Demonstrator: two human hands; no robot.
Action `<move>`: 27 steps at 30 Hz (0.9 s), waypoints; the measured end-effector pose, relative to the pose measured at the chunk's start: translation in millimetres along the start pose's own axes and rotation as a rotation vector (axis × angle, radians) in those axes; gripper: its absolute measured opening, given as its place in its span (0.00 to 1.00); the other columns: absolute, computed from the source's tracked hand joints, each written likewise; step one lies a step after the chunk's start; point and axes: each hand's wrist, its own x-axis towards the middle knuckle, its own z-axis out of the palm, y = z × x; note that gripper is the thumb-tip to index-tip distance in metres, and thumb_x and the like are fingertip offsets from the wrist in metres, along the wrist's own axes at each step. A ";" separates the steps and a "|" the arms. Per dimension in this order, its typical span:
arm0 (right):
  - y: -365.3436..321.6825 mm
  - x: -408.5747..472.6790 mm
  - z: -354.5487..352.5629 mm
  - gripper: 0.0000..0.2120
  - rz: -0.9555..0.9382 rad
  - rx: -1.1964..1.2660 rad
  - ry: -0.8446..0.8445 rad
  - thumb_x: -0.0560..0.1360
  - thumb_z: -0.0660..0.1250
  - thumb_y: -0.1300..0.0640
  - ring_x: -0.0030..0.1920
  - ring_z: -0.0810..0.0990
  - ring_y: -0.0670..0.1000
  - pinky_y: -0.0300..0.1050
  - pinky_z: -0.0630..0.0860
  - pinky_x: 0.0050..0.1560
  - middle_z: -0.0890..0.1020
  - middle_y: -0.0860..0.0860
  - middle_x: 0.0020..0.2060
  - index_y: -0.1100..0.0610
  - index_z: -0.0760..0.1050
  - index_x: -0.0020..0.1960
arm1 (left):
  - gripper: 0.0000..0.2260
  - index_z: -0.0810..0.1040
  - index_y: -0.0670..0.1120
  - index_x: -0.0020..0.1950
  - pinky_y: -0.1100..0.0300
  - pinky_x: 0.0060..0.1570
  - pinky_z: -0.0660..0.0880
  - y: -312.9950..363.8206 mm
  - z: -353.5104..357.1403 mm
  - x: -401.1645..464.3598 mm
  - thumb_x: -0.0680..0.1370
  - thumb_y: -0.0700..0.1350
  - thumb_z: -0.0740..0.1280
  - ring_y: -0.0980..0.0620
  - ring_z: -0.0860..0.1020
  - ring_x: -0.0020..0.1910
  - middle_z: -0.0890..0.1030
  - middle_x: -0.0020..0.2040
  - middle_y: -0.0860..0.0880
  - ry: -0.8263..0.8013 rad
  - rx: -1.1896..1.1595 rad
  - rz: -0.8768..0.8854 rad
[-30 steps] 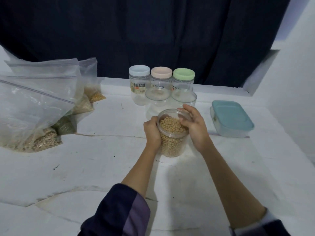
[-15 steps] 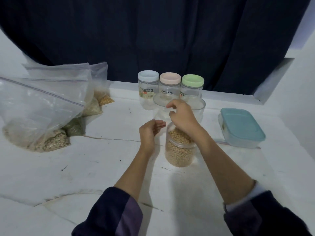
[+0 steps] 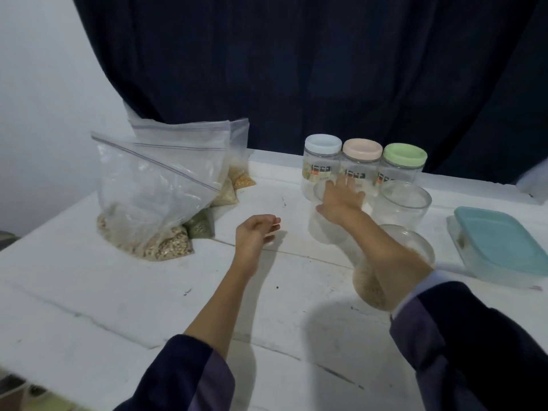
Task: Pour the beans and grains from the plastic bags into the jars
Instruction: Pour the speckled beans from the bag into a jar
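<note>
The right hand (image 3: 341, 200), fingers spread, lay on an empty jar (image 3: 329, 223) just beyond the filled jar (image 3: 394, 268). The left hand (image 3: 255, 232) hovered loosely curled, holding nothing. The jar looked light, rigid and slick; best gripped around its wall.

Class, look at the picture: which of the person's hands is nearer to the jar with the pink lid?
The right hand, reaching over an open empty jar just before the pink-lidded jar. The left hand hovers over the table, farther left and nearer the person.
</note>
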 end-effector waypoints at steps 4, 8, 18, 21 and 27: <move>-38.9 -28.9 -6.0 0.31 -0.149 0.018 -0.045 0.74 0.67 0.42 0.73 0.54 0.59 0.55 0.62 0.65 0.58 0.57 0.72 0.58 0.66 0.69 | 0.28 0.66 0.48 0.70 0.58 0.58 0.68 -8.2 -18.0 -1.1 0.74 0.33 0.69 0.55 0.67 0.66 0.68 0.66 0.53 -0.289 0.206 -0.035; -83.2 -59.8 -10.0 0.24 -0.257 0.008 -0.070 0.74 0.65 0.38 0.64 0.63 0.55 0.48 0.65 0.54 0.67 0.54 0.58 0.55 0.74 0.60 | 0.48 0.43 0.51 0.77 0.70 0.53 0.72 -3.2 -26.8 -8.3 0.70 0.32 0.73 0.61 0.66 0.62 0.61 0.64 0.58 -0.433 0.269 0.018; -143.0 -79.0 32.6 0.35 -0.017 0.030 -0.049 0.76 0.51 0.32 0.69 0.59 0.64 0.64 0.61 0.63 0.60 0.60 0.71 0.53 0.53 0.75 | 0.26 0.60 0.35 0.72 0.84 0.46 0.61 1.6 -58.5 -15.1 0.75 0.25 0.62 0.50 0.67 0.68 0.65 0.72 0.44 -0.381 0.513 0.237; -142.0 -83.5 39.6 0.27 -0.080 0.059 0.085 0.78 0.50 0.39 0.65 0.63 0.61 0.61 0.63 0.60 0.65 0.57 0.67 0.52 0.61 0.72 | 0.29 0.62 0.41 0.70 0.82 0.46 0.67 9.4 -62.8 -14.8 0.73 0.25 0.66 0.70 0.73 0.55 0.71 0.66 0.50 -0.415 0.378 0.175; -136.2 -88.6 22.0 0.07 -0.435 0.352 -0.005 0.70 0.66 0.61 0.53 0.76 0.52 0.55 0.59 0.72 0.78 0.52 0.51 0.56 0.77 0.48 | 0.32 0.66 0.42 0.67 0.74 0.46 0.73 1.9 -80.4 0.4 0.67 0.29 0.74 0.56 0.73 0.56 0.73 0.52 0.56 -0.481 0.425 0.095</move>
